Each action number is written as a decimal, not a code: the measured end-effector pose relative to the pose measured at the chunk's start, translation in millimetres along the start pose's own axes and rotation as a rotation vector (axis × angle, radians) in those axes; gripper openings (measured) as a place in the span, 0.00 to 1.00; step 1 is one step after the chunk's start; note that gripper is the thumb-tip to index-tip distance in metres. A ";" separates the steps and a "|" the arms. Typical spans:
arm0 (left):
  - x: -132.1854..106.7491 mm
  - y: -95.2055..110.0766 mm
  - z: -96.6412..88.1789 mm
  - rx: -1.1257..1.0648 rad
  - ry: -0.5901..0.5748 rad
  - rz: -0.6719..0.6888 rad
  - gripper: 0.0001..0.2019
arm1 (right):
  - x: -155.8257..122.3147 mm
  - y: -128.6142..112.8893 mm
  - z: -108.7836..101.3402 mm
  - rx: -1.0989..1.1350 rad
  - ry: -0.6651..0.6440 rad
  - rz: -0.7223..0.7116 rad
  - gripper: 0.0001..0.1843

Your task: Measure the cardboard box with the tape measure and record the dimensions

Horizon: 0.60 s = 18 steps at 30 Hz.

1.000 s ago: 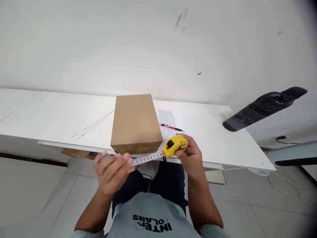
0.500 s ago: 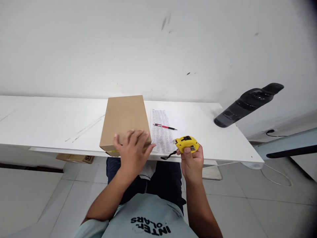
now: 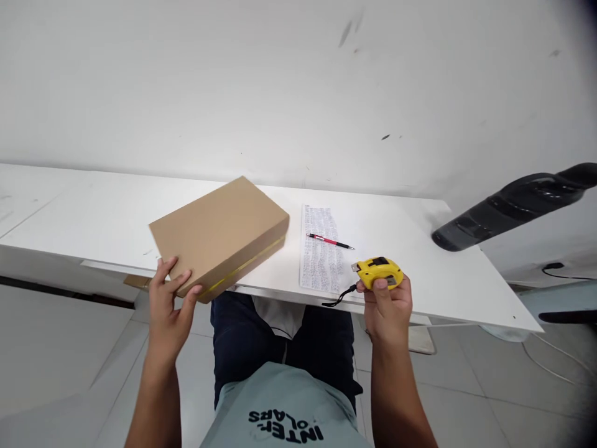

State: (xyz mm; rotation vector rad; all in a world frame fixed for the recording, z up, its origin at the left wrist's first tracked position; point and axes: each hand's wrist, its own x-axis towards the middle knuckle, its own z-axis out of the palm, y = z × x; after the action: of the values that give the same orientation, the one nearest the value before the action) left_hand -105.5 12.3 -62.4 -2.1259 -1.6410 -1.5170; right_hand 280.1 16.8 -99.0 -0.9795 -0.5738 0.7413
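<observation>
A brown cardboard box (image 3: 219, 230) sits at an angle on the white table, its near corner jutting over the front edge. A yellow strip (image 3: 242, 267) runs along its near long side. My left hand (image 3: 170, 305) grips the box's near left end, with fingers on the top and the thumb at the near corner. In my right hand (image 3: 387, 305) is a yellow tape measure (image 3: 380, 272), held above the table's front edge. Its metal end hook points left, and a black wrist strap (image 3: 339, 297) hangs from it.
A sheet of handwritten paper (image 3: 321, 267) lies right of the box, with a red and black pen (image 3: 330, 241) across it. Further right a black bottle (image 3: 504, 205) stands on the white table (image 3: 448, 280). A wall rises behind the table.
The box has turned clockwise, its near end swinging left. My left hand has moved from its top to its left end. My right hand still holds the tape measure.
</observation>
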 end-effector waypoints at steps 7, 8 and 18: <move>39.0 -24.6 20.8 -0.180 -0.155 0.035 0.16 | -16.0 -2.4 35.9 -0.031 -0.265 -0.028 0.30; 38.4 -16.7 25.9 -0.148 -0.090 0.058 0.18 | -20.2 -4.6 40.8 -0.040 -0.293 -0.027 0.30; 3.0 87.8 32.3 -0.169 -0.044 0.633 0.15 | -68.6 -30.9 76.2 -0.086 -0.779 0.084 0.30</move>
State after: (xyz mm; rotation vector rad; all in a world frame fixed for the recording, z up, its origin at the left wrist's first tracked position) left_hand -17.9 -5.4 -34.5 -2.4388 -0.7322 -1.4267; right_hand 191.2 -7.4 -44.5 -0.7735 -1.2513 1.1884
